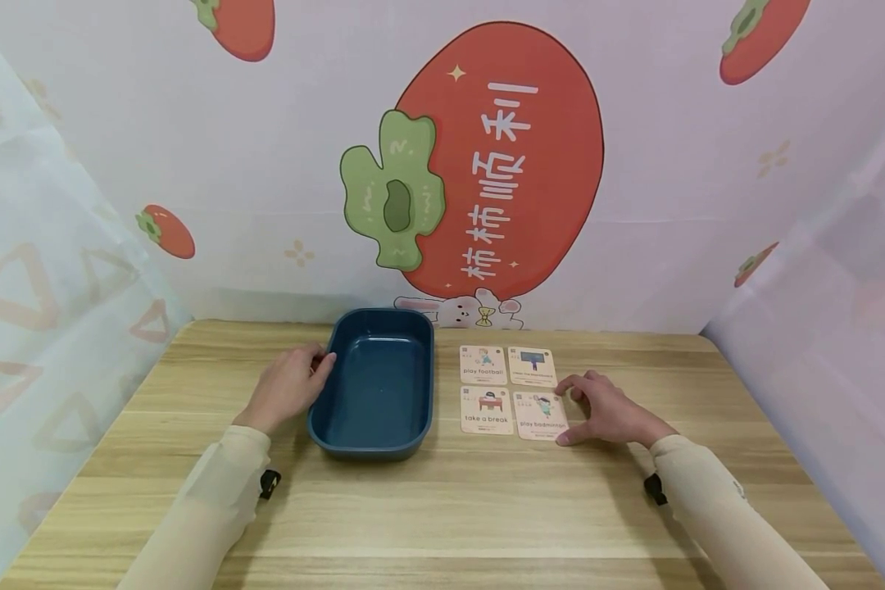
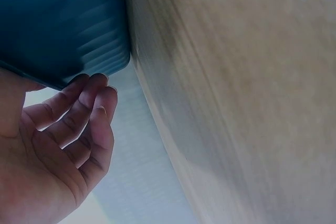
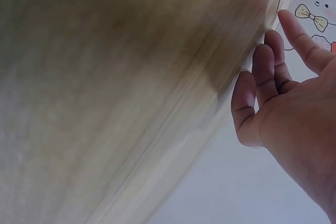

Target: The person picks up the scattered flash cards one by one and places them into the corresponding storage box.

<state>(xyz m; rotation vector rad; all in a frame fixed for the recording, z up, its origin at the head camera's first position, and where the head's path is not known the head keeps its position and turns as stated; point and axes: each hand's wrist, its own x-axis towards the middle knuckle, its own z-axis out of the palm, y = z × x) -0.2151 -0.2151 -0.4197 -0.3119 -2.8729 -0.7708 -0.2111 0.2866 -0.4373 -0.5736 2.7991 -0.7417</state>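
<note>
Four-cornered and dark blue, a deep plastic tray (image 1: 372, 389) stands on the table. My left hand (image 1: 286, 385) holds its left rim, the thumb over the edge; in the left wrist view the curled fingers (image 2: 71, 119) meet the ribbed outer wall. Right of the tray lie several picture cards in a two-by-two block: a football card (image 1: 483, 370), a blackboard card (image 1: 531, 375), a take-a-break card (image 1: 486, 419) and a badminton card (image 1: 541, 424). My right hand (image 1: 606, 411) spreads thumb and index finger at the badminton card's right corners, its other fingers loosely bent.
The wood-grain table (image 1: 487, 516) runs back to a pale cloth backdrop (image 1: 265, 147) printed with persimmons. Similar cloth hangs along the left and right sides. Dark wrist devices show below both sleeves.
</note>
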